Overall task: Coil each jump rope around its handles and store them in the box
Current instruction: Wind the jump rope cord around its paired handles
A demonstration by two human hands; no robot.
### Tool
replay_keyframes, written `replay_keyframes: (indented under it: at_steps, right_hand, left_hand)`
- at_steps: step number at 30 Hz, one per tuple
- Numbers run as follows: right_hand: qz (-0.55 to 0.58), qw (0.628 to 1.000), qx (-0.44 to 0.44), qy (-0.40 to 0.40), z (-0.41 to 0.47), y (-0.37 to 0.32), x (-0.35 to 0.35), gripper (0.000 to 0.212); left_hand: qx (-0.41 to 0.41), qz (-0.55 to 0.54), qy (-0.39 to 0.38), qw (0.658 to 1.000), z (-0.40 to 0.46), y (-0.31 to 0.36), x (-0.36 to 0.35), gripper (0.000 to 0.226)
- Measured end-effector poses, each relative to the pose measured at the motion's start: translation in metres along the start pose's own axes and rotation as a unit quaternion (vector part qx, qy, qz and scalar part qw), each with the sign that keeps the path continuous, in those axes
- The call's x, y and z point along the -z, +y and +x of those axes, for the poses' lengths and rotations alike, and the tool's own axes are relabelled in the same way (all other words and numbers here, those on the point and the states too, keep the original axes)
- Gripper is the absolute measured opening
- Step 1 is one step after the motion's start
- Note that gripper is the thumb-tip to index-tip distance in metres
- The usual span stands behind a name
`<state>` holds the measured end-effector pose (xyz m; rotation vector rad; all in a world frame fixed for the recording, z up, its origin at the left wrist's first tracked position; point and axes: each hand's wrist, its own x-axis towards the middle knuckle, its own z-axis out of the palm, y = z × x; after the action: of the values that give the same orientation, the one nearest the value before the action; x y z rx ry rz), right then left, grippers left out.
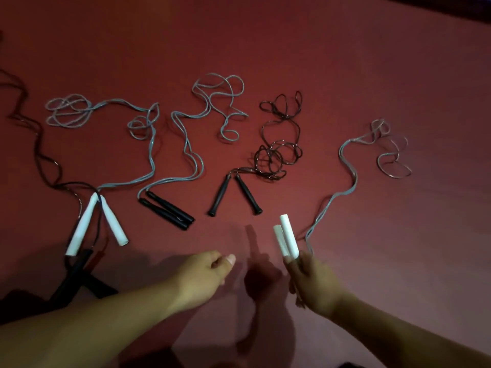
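On red floor (292, 49): right hand (316, 277) grips two white handles (288, 236); left hand (204, 274) loosely curled, holding nothing.

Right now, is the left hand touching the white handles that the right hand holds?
Apart. The head view shows bare red surface between the left hand and the white handles gripped by the right hand.

surface: dark red floor covering (345, 62), fills nearly the whole scene | far right corner: dark strip (451, 6) past its edge | near edge: hard shadows (261, 282)
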<state>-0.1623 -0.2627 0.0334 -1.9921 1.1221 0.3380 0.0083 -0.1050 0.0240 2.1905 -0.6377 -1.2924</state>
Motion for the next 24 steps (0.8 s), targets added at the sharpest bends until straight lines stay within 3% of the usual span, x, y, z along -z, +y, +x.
replay_keyframes:
  at_steps: [4,8,11,14,19,24]
  right_hand:
    - [0.154,0.988,0.023,-0.001,-0.046,-0.047,0.025,0.032]
    - [0.188,0.977,0.100,-0.019,-0.091,-0.107,0.058,0.028]
    - [0.233,0.959,0.154,-0.056,-0.127,-0.155,0.084,0.007]
    - [0.240,0.947,0.195,-0.089,-0.155,-0.189,0.110,0.012]
    - [0.255,0.928,0.248,-0.109,-0.204,-0.242,0.145,0.026]
    - [0.309,0.913,0.239,-0.119,-0.224,-0.266,0.140,0.022]
  left_hand:
    - [-0.023,-0.028,0.010,0.999,-0.032,0.027,0.026,0.045]
    - [-0.070,-0.051,0.023,0.996,-0.080,0.086,0.061,0.046]
    - [-0.098,-0.075,0.039,0.992,-0.124,0.125,0.088,0.047]
    - [-0.085,-0.130,0.075,0.985,-0.157,0.154,0.113,0.054]
    - [-0.101,-0.349,0.065,0.929,-0.213,0.194,0.147,0.043]
    - [-0.150,-0.456,0.143,0.866,-0.240,0.198,0.151,0.031]
